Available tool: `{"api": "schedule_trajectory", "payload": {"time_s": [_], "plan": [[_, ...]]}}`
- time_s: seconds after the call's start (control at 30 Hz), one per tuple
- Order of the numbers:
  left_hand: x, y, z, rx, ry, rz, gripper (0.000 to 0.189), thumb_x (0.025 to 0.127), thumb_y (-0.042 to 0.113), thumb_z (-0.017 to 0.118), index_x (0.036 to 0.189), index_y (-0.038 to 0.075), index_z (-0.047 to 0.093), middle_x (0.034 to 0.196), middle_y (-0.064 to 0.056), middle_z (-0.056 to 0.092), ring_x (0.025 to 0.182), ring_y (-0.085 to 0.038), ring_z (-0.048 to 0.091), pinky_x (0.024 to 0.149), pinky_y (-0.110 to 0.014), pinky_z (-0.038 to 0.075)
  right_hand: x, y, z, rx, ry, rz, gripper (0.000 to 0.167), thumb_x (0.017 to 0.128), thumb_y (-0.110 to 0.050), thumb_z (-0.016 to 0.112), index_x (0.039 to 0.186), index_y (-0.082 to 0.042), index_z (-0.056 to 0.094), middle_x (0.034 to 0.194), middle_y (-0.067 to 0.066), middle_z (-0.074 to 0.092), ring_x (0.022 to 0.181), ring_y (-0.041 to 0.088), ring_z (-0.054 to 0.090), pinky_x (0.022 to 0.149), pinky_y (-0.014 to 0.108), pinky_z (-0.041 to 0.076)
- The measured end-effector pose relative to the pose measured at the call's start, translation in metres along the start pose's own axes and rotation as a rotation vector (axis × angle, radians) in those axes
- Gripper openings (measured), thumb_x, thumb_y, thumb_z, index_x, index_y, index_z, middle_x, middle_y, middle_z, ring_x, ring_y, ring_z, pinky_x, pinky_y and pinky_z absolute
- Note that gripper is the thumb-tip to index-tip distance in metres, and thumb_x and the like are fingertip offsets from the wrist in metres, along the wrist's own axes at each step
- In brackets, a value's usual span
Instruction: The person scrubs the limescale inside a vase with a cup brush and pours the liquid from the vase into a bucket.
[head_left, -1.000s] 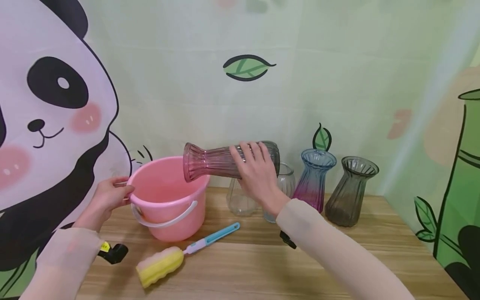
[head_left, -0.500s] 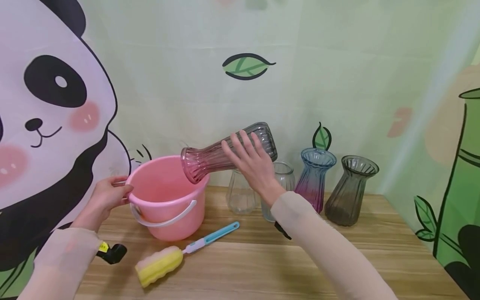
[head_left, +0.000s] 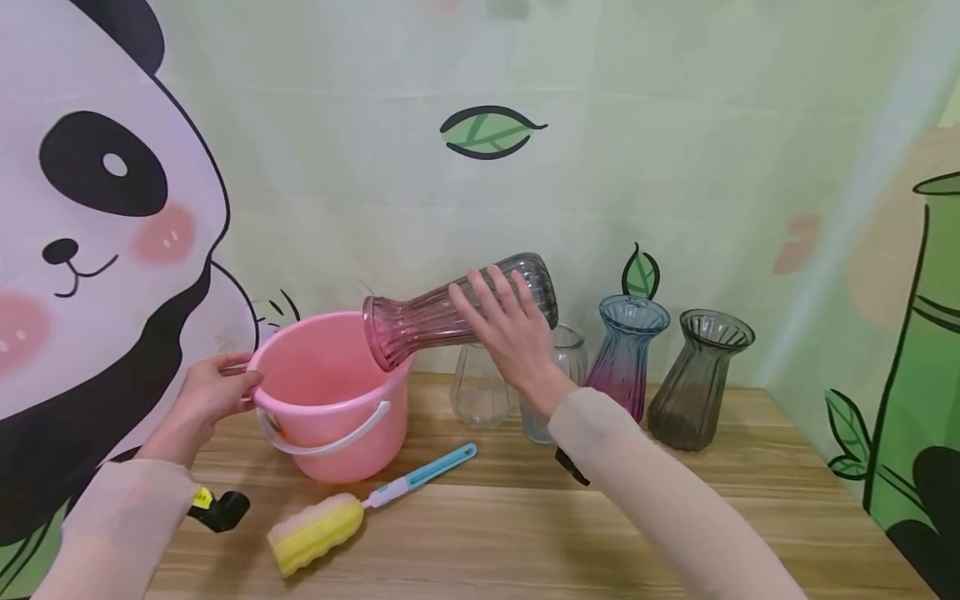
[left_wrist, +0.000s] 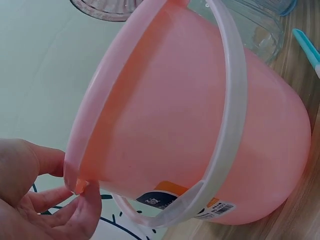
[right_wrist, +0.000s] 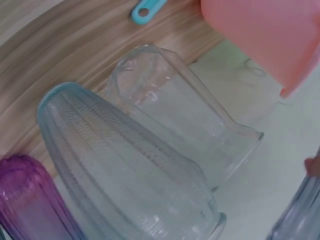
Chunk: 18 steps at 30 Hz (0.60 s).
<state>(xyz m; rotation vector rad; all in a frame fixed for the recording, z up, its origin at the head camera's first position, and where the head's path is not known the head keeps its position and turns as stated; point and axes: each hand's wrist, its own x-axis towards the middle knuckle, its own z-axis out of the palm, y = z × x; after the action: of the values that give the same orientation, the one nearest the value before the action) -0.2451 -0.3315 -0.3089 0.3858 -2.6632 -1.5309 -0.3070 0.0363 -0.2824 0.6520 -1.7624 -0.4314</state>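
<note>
A pink bucket [head_left: 356, 454] with a white handle stands on the left of the wooden table. My left hand [head_left: 213, 396] grips its rim on the left; in the left wrist view, thumb and fingers of that hand [left_wrist: 50, 200] pinch the rim from both sides. My right hand [head_left: 510, 329] holds a ribbed glass vase [head_left: 423, 321], pink at the mouth and grey at the base. This vase lies tilted, base up to the right, its flared mouth over the bucket's right rim. Only a sliver of it shows in the right wrist view.
Right of the bucket stand a clear glass vase [head_left: 480, 400], a pale blue one [right_wrist: 120, 160], a blue-purple vase [head_left: 622, 358] and a grey vase [head_left: 693, 383]. A sponge bottle brush [head_left: 318, 529] lies in front of the bucket. A printed cloth [head_left: 375, 167] hangs behind.
The vase's base rose with the right hand, tipping the mouth lower over the bucket, then sank slightly. The left hand has kept its grip on the rim.
</note>
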Motion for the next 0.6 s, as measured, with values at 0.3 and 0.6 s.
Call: {"api": "schedule_trajectory", "payload": {"time_s": [0.3, 0.6], "plan": [[-0.011, 0.016, 0.014, 0.196, 0.251, 0.242, 0.058, 0.090, 0.031, 0.051, 0.136, -0.001, 0.037, 0.133, -0.029, 0.039, 0.117, -0.046, 0.040, 0.090, -0.056, 0.042, -0.014, 0.002, -0.016, 0.252, 0.004, 0.137, 0.090, 0.063, -0.059, 0.072, 0.134, -0.015, 0.038, 0.132, 0.008, 0.049, 0.119, 0.026, 0.046, 0.100, 0.042, 0.037], [-0.038, 0.060, 0.090, 0.151, 0.284, 1.005, 0.051, 0.074, 0.009, 0.074, 0.121, 0.009, 0.056, 0.116, -0.007, 0.061, 0.106, -0.022, 0.056, 0.090, -0.028, 0.045, -0.026, -0.019, -0.038, 0.621, -0.015, 0.305, 0.095, 0.057, -0.057, 0.077, 0.132, -0.011, 0.039, 0.123, 0.005, 0.053, 0.106, 0.023, 0.054, 0.086, 0.039, 0.046]]}}
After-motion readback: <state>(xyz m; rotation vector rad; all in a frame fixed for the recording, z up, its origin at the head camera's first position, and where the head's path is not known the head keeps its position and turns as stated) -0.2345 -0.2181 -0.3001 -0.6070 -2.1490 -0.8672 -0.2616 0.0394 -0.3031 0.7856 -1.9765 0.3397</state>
